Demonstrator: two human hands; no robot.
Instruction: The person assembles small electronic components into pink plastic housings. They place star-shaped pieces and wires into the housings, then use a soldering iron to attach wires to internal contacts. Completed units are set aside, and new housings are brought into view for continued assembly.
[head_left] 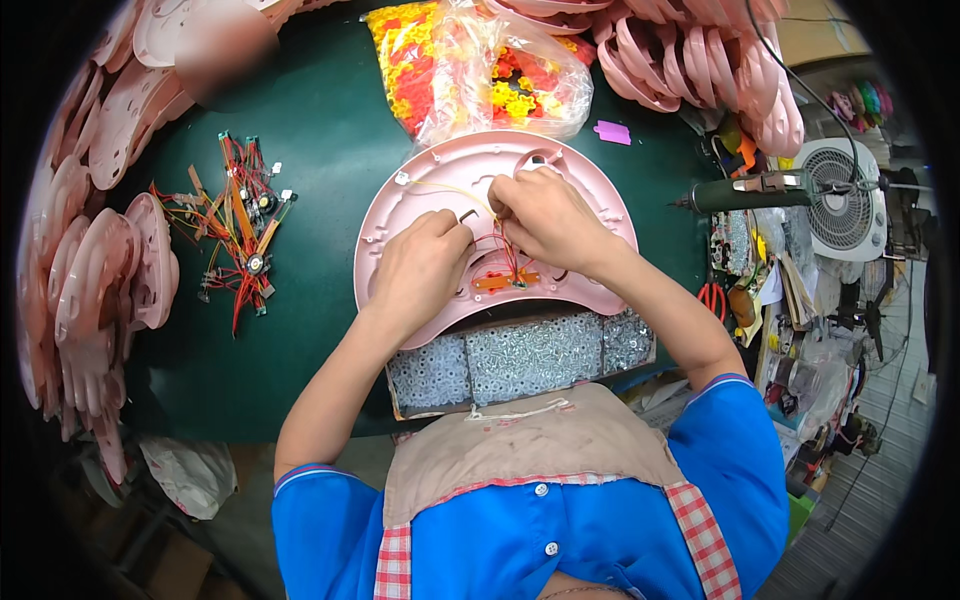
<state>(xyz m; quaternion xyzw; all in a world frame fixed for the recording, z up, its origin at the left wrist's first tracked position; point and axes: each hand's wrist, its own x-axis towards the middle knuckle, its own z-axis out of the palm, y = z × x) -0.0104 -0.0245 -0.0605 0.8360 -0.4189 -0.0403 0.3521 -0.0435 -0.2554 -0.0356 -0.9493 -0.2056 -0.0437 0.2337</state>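
Observation:
A pink curved plastic shell (590,185) lies on the table with its hollow, ribbed inside up. My left hand (425,262) is over its left half, fingers curled together; whatever they grip is hidden. My right hand (550,220) is over the right half, its fingertips pinched where thin wires run up. Red wires (513,262) rise from a small orange circuit board (505,281) at the shell's inner curve toward my fingers. A yellow wire (445,187) stretches from a small white part (402,179) at the upper left toward my right fingertips.
A compartmented tray of screws (535,355) sits under the shell's near edge. Wired circuit assemblies (245,215) lie at left. Pink shells pile up at left (100,260) and far right (690,60). Behind is a bag of red and yellow parts (480,75); an electric screwdriver (750,192) hangs at right.

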